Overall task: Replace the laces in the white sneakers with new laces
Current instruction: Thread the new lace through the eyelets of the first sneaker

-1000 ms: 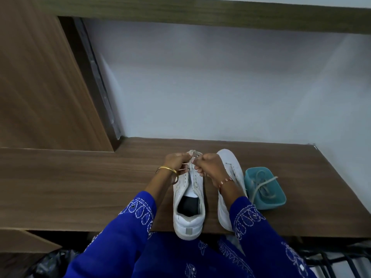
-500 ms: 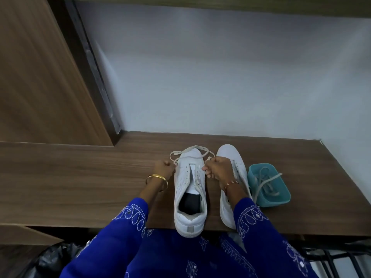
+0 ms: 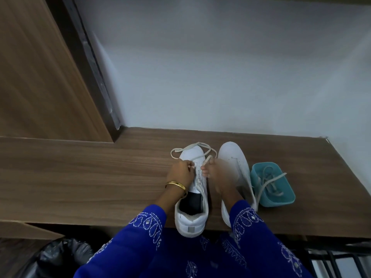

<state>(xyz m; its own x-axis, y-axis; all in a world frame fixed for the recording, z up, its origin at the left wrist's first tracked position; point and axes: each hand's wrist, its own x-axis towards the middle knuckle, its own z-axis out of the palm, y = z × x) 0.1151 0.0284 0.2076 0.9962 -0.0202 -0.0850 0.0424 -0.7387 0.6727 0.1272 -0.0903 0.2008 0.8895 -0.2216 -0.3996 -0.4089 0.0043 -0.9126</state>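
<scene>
1. Head view, surface and room: a wood-grain desk (image 3: 100, 177) runs along a pale grey wall (image 3: 220, 67). A wooden panel (image 3: 40, 77) with a dark edge strip rises at the back left. A black bag (image 3: 60, 255) sits low at the left under the desk edge, and dark metal bars (image 3: 331, 259) show at the lower right.
2. Task things: two white sneakers stand side by side on the desk, toes toward the wall. The left sneaker (image 3: 191, 217) has its heel over the front edge; a cream lace (image 3: 192, 146) loops around its toe and is threaded through its upper eyelets. The right sneaker (image 3: 232, 157) is just beside it, partly hidden by the forearm. A teal tray (image 3: 281, 201) next to the right sneaker holds more tangled laces (image 3: 269, 181).
3. Hands: the left hand (image 3: 180, 173), gold bangle (image 3: 176, 185) on the wrist, has its fingers curled, pinching the lace at the left side of the eyelets. The right hand (image 3: 212, 171) is motion-blurred; its fingertips pinch the other lace strand at the right side. Both blue embroidered sleeves (image 3: 144, 233) reach in from below.
4. Writing: no readable brand; a small grey tab (image 3: 191, 229) on the left sneaker's heel is too small to read.
</scene>
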